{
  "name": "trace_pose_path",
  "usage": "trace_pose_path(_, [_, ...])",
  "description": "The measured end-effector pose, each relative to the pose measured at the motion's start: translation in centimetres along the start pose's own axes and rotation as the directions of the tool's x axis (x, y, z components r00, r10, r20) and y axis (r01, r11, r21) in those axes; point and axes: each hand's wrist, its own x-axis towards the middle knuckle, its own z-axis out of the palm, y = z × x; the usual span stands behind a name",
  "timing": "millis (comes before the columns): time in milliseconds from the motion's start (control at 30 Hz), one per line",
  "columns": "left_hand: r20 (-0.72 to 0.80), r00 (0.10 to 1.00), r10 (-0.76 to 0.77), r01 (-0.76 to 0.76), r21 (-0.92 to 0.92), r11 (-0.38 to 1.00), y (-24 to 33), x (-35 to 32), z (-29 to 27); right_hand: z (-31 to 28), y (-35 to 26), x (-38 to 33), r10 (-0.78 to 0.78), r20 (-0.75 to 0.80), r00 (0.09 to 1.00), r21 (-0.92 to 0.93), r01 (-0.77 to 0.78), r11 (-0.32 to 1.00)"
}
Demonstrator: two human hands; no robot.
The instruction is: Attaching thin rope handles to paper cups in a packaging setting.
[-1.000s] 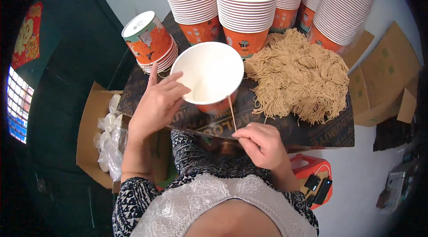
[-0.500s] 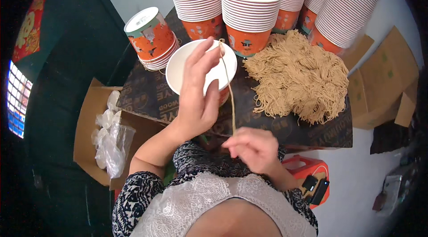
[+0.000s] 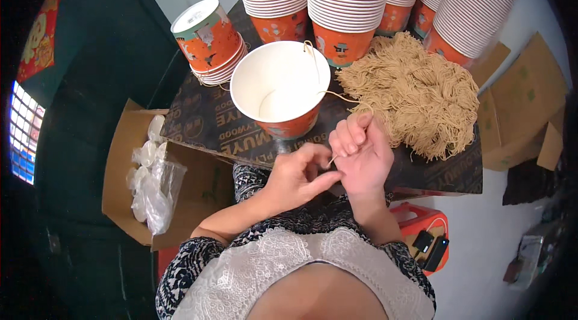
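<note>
**String and paper cup at a dark counter: contents by size**

Counter: dark printed board across the middle of the frame, carrying everything listed below except the boxes.

Cardboard box: open, lower left of the counter, holding clear plastic bags. More flattened cardboard leans at the right edge.

Cup stacks: tall columns of orange-and-white paper cups along the upper edge, closing off the back of the counter. A shorter stack lies tipped toward upper left.

String pile: loose tan tangle, right of centre, just beside the stacks.

Single cup: upright, white inside, centre of frame, just above the hands. A tan string hangs over its rim at the upper right and runs down to the hands.

Red crate: lower right, below the counter edge, with a dark device lying on it.

Right hand: fingers curled, raised just below the string pile, pinching the string's end.

Left hand: fingertips pressed against the right hand at the string's end; thumb and forefinger meet there.
</note>
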Motion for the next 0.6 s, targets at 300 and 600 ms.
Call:
trace_pose_path(300, [0.079, 0.997, 0.007, -0.010, 0.042, 0.999, -1.1, -1.5, -1.9, -2.0, 1.4, -1.6, -0.717, 0.075, 0.693, -0.952, 0.263, 0.156])
trace_pose_path(600, [0.111, 0.993, -0.031, 0.036, -0.041, 0.999, 0.4, -2.0, -4.7, -0.4, 0.9, -3.2, 0.149, 0.437, 0.887, -0.897, 0.442, 0.001])
